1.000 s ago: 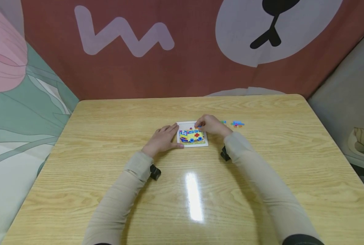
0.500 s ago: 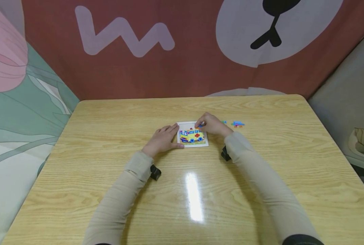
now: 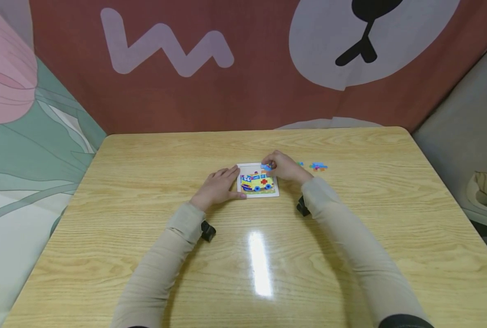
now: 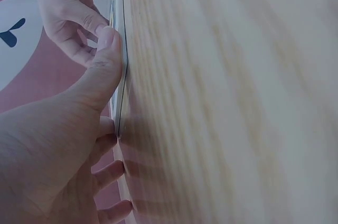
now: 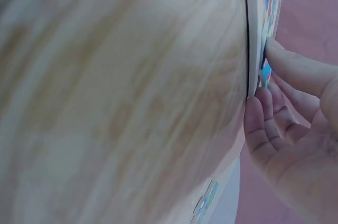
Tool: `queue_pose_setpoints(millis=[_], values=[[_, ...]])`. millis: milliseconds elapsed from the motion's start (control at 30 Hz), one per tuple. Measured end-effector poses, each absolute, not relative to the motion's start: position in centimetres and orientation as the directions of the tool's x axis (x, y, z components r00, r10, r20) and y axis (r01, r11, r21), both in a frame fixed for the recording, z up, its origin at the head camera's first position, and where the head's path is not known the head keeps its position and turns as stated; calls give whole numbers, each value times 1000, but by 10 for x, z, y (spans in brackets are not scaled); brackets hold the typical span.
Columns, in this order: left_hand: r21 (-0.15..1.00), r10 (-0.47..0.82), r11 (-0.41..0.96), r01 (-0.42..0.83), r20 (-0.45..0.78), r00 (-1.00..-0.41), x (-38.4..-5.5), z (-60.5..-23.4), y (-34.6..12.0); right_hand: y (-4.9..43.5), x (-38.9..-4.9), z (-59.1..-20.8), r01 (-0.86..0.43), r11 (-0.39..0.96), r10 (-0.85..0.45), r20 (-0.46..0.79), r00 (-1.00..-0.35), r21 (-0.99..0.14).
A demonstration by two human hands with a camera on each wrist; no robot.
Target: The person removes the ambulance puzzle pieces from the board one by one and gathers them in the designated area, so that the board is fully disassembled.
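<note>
A small jigsaw puzzle of a yellow ambulance (image 3: 251, 183) lies in a white frame (image 3: 264, 196) toward the back of the table. My left hand (image 3: 216, 187) spreads along the frame's left side, its thumb at the near left corner and its other fingers reaching to the far one. At the frame's upper right, my right hand (image 3: 283, 167) pinches a blue puzzle piece (image 3: 266, 167). The right wrist view shows this piece tilted between thumb and fingers, close over the puzzle, with other fingertips at the frame's edge. The upper right part of the puzzle is partly hidden by this hand.
Several loose puzzle pieces (image 3: 318, 166) lie in a small cluster right of the right hand, with a green and blue piece (image 3: 300, 163) nearer to it. The wooden table (image 3: 145, 182) ends at the back against a brown printed wall covering (image 3: 206, 100).
My right fingers have shifted and turned slightly over the frame's upper right, so that more of the blue puzzle piece shows. The left hand and the frame have stayed put.
</note>
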State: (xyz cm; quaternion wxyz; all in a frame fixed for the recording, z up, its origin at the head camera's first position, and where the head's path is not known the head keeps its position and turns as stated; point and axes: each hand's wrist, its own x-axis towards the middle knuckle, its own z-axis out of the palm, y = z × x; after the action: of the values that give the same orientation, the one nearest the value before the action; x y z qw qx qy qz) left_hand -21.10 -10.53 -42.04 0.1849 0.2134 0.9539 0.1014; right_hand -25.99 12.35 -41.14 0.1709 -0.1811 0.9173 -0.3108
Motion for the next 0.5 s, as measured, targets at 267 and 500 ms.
queue_pose_setpoints(millis=[267, 500], values=[[275, 445, 888, 368, -312, -840, -210, -419, -105, 126, -261, -410, -222, 710, -461, -202, -864, -668], [277, 444, 888, 367, -313, -839, -210, -419, -105, 130, -260, -409, -168, 685, -418, -194, -887, -709]])
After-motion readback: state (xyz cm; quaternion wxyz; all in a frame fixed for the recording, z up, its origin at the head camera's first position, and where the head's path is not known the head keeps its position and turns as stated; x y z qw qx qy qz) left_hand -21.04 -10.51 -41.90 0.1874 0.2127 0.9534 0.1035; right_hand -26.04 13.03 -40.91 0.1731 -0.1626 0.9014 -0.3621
